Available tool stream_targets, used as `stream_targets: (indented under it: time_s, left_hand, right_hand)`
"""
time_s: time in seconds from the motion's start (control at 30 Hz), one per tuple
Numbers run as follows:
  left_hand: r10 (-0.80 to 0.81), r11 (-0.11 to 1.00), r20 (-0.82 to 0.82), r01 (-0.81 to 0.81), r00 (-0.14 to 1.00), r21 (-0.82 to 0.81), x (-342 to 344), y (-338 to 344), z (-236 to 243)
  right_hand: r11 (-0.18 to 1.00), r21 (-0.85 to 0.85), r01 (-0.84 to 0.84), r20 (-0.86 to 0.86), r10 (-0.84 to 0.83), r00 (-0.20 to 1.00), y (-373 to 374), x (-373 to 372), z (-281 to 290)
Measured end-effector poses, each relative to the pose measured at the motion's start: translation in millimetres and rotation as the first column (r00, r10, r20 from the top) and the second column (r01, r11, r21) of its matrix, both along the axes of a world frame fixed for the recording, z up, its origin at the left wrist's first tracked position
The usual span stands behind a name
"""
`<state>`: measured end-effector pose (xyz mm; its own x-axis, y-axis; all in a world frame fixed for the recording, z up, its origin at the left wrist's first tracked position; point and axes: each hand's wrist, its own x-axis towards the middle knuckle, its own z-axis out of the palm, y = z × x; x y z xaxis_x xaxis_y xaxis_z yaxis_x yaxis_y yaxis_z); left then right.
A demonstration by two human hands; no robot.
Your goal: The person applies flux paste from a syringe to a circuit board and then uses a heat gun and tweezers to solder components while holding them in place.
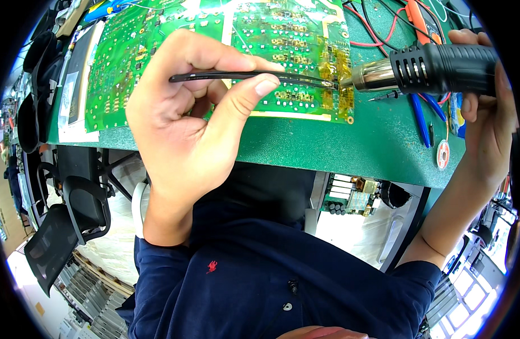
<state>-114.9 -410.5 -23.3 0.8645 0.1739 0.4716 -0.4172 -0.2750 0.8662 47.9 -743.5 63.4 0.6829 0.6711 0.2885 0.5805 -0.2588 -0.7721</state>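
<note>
My left hand [184, 107] pinches a pair of black tweezers [243, 74] between thumb and fingers. The tips reach right, to small parts near the right edge of a large green circuit board [158, 62]. Amber see-through tape [343, 93] covers part of the board there. My right hand [491, 107] is wrapped round the black handle of a hot air gun [440, 69]. Its metal nozzle points left, close to the tweezer tips and the taped strip. Whether the tips grip a part is too small to tell.
Right of the board lie blue-handled pliers [421, 121], a solder wick spool [443, 154] and an orange meter [421, 22] with red and black leads. Below the green bench mat [305, 150], another circuit board [350, 195] sits low. A black chair [62, 226] stands left.
</note>
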Motion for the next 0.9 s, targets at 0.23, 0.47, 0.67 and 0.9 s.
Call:
stream_targets:
  time_s: [0.23,0.47,0.67,0.9]
  left_hand:
    - [-0.034,0.999,-0.037,0.034,0.999,-0.013,4,7,-1]
    - [-0.035,0.999,-0.096,0.035,0.995,-0.001,5,8,6]
    - [-0.065,0.998,-0.105,0.063,0.992,-0.024,5,12,8]
    - [-0.045,0.989,0.055,0.053,0.997,-0.141,0,14,2]
  right_hand:
    - [0.946,-0.244,-0.214,0.498,0.311,0.809,0,15,0]
    - [0.995,-0.091,-0.035,0.237,0.056,0.97,0,5,-2]
    - [1.0,0.021,-0.015,-0.031,0.016,0.999,6,0,3]
    - [0.998,0.06,0.02,-0.046,-0.017,0.999,4,1,7]
